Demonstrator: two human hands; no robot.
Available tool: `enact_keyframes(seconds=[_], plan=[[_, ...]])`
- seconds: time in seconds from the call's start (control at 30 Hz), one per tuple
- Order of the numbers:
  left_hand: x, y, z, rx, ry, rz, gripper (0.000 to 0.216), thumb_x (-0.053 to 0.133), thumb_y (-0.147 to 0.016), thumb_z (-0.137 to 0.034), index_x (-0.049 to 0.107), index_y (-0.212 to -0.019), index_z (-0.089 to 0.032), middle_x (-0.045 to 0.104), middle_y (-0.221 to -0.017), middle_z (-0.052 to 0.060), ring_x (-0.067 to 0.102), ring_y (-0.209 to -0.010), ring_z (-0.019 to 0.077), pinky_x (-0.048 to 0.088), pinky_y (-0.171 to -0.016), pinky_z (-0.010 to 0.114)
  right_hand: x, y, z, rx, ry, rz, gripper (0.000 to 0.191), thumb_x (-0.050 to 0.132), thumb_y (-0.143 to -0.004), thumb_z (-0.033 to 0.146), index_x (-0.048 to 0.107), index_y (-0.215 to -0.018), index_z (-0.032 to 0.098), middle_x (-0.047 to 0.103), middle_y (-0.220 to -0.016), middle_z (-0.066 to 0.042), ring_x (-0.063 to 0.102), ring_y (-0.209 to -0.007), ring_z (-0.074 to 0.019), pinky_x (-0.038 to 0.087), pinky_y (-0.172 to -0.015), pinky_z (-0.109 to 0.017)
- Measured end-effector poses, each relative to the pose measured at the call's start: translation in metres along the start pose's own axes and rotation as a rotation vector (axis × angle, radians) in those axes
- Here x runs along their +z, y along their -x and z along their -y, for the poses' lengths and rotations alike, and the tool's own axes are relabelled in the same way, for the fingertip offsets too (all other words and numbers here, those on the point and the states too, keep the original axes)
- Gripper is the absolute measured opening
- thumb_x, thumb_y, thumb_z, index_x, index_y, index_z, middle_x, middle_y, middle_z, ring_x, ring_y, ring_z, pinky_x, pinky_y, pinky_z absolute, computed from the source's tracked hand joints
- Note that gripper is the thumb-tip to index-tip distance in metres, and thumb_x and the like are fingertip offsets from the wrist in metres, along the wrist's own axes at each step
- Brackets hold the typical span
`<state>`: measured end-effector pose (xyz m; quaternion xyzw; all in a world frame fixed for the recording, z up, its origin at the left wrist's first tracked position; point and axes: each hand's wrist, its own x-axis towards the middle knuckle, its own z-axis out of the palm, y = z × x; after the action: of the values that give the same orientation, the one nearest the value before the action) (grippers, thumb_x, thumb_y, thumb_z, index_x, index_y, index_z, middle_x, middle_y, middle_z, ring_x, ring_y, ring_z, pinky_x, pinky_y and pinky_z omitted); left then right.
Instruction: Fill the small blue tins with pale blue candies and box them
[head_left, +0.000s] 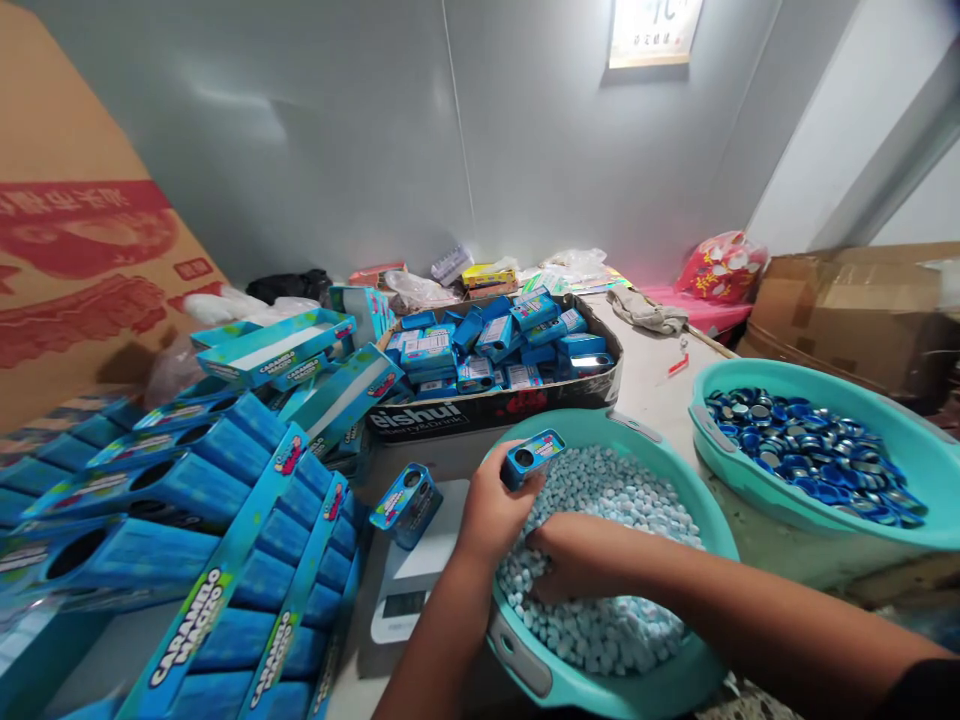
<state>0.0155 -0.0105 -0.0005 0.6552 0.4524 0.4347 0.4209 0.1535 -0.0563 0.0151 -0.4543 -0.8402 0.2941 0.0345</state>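
My left hand (491,505) is closed around a small blue candy box (534,457) with a round dark hole in its top, held over the rim of a turquoise basin (716,530). Pale blue and white candies (615,500) fill much of that basin. In among them is my right hand (566,560), its fingers buried and hidden. Another blue candy box (407,505) stands slightly tilted on a white scale (397,620), left of my left hand.
Display trays (202,600) packed with blue boxes stack up at the left. Behind lies a black carton (495,415) of loose blue boxes. A second turquoise basin (825,390) at right holds blue caps (817,450). A large cardboard box (82,250) rises at far left.
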Motion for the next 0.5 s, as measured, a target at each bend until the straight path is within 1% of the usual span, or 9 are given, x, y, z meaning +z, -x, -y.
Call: enact_keyframes(seconds=[0.07,0.13,0.2,0.27,0.3,0.37,0.43,0.5], plan=[[0.002,0.0,0.001,-0.014,-0.048,0.019,0.035,0.069,-0.076,-0.022,0.064,-0.111,-0.018,0.071,-0.103,0.005,0.067,-0.097,0.021,0.05,-0.089,0.032,-0.006,0.004,0.002,-0.013,-0.014,-0.004,0.018,0.069,-0.073,0.027,0.074,-0.087,0.017,0.072,-0.075,-0.007,0.06,-0.062,-0.0192,0.036,-0.053,-0.026],[0.003,0.0,0.002,-0.047,-0.086,0.03,0.037,0.07,-0.076,-0.022,0.063,-0.112,-0.019,0.071,-0.103,0.005,0.067,-0.097,0.0214,0.05,-0.088,0.033,-0.015,0.01,0.001,-0.02,-0.077,-0.014,0.008,0.067,-0.074,0.023,0.072,-0.077,0.018,0.068,-0.066,-0.002,0.055,-0.057,-0.0155,0.033,-0.051,-0.026],[0.005,0.001,0.002,-0.079,-0.092,0.052,0.038,0.07,-0.074,-0.022,0.063,-0.112,-0.019,0.071,-0.101,0.004,0.067,-0.094,0.0213,0.051,-0.085,0.032,-0.024,0.017,-0.002,-0.051,-0.179,-0.066,0.005,0.066,-0.076,0.022,0.07,-0.076,0.019,0.067,-0.068,0.0,0.055,-0.06,-0.0141,0.036,-0.055,-0.025],[0.005,0.003,0.001,-0.079,-0.094,0.095,0.039,0.072,-0.072,-0.023,0.063,-0.11,-0.019,0.071,-0.097,0.003,0.067,-0.089,0.0208,0.051,-0.08,0.03,-0.032,0.022,-0.006,-0.069,-0.332,-0.132,0.007,0.065,-0.08,0.024,0.069,-0.083,0.02,0.067,-0.074,0.0,0.057,-0.064,-0.014,0.04,-0.059,-0.025],[0.005,0.004,0.0,-0.066,-0.108,0.127,0.04,0.073,-0.07,-0.022,0.063,-0.109,-0.019,0.071,-0.095,0.003,0.066,-0.088,0.0207,0.051,-0.078,0.03,-0.035,0.024,-0.008,-0.055,-0.438,-0.159,0.01,0.064,-0.082,0.028,0.069,-0.087,0.02,0.065,-0.073,0.001,0.056,-0.062,-0.0134,0.04,-0.057,-0.024],[0.007,0.008,-0.004,-0.032,-0.144,0.197,0.037,0.072,-0.069,-0.019,0.064,-0.105,-0.019,0.071,-0.095,0.003,0.066,-0.087,0.0211,0.05,-0.077,0.029,-0.038,0.025,-0.011,-0.022,-0.679,-0.205,0.018,0.064,-0.085,0.037,0.066,-0.09,0.02,0.058,-0.063,0.003,0.051,-0.053,-0.0115,0.037,-0.049,-0.022],[0.009,0.012,-0.008,0.006,-0.16,0.273,0.032,0.069,-0.071,-0.019,0.065,-0.103,-0.019,0.072,-0.097,0.005,0.066,-0.088,0.0218,0.049,-0.076,0.03,-0.04,0.023,-0.011,-0.028,-0.88,-0.281,0.024,0.064,-0.085,0.044,0.063,-0.088,0.02,0.051,-0.054,0.006,0.045,-0.045,-0.0103,0.033,-0.044,-0.022],[0.011,0.015,-0.012,0.031,-0.173,0.338,0.029,0.069,-0.072,-0.02,0.066,-0.101,-0.02,0.072,-0.098,0.004,0.066,-0.088,0.0224,0.048,-0.075,0.03,-0.04,0.02,-0.009,-0.055,-0.963,-0.417,0.027,0.064,-0.085,0.046,0.061,-0.084,0.019,0.051,-0.052,0.005,0.044,-0.045,-0.0106,0.035,-0.045,-0.023]])
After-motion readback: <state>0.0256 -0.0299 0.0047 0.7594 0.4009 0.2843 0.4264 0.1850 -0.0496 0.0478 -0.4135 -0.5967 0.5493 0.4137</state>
